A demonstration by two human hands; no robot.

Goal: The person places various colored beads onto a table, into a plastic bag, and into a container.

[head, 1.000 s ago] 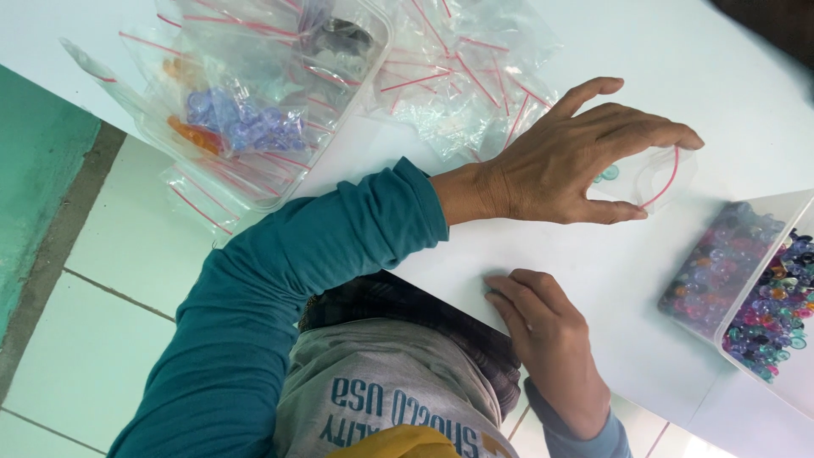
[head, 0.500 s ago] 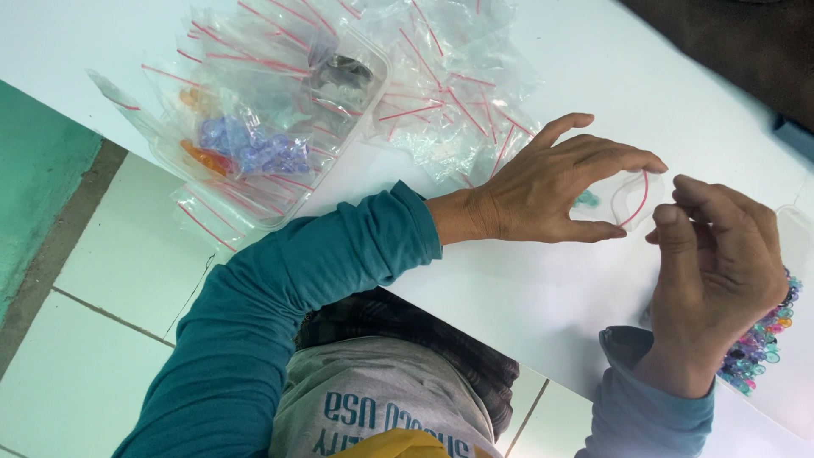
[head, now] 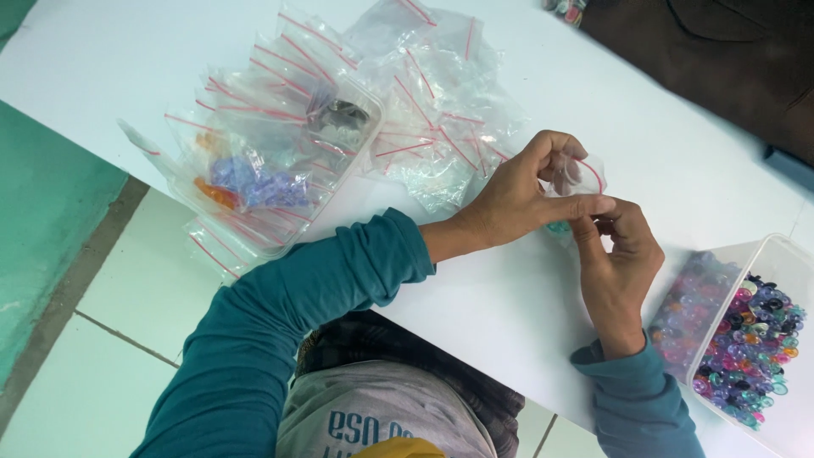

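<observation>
While both hands pinch small bag (head: 578, 176) | table edge (head: 509, 373) near, seemingly

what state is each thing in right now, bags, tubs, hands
small zip bag: held above the table between both hands, a little teal at the bottom
left hand: fingers pinching the bag's top
right hand: fingers pinching the bag from below
bead tub: open, full of mixed colour beads
bag tub: open, stuffed with zip bags, some filled
loose bag pile: heaped on the white table, apparently empty
</observation>
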